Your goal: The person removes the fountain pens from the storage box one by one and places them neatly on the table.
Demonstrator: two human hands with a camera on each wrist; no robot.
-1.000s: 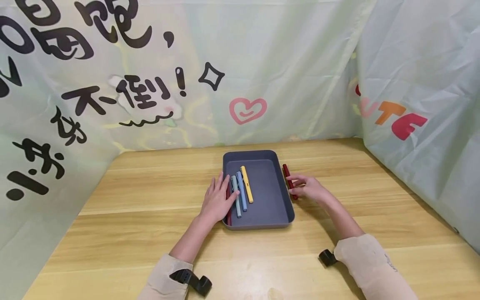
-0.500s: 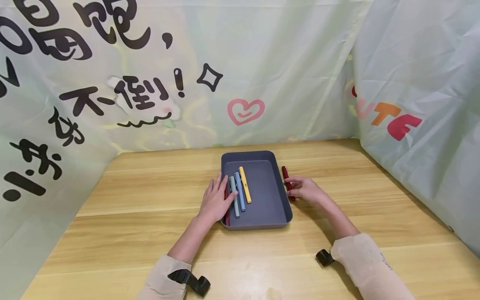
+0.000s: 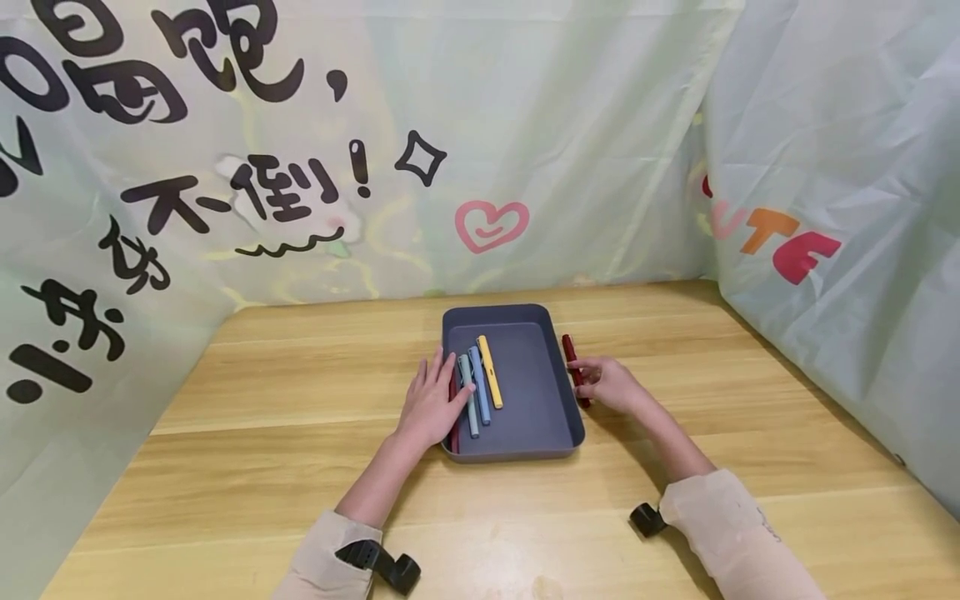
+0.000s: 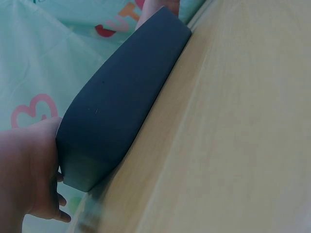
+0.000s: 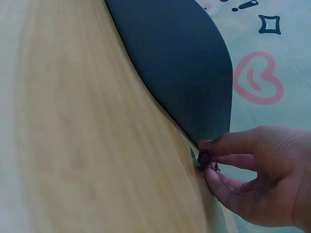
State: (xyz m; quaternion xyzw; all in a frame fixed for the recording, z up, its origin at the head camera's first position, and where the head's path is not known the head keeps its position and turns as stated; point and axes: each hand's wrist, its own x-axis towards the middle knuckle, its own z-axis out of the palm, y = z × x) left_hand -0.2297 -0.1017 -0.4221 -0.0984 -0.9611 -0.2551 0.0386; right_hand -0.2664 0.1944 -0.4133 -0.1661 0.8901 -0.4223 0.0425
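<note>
Head view: I see the right hand (image 3: 611,386) pinch a red pen (image 3: 577,377) just right of the tray (image 3: 536,408); the left hand (image 3: 429,408), fingers straight, rests on the tray's left edge; a weak pinch might let the pen slip

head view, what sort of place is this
Probably an indoor tabletop recording setup: a light wood-grain table, pale green fabric sheets printed with black characters hanging around it, and black wrist-worn cameras.
</note>
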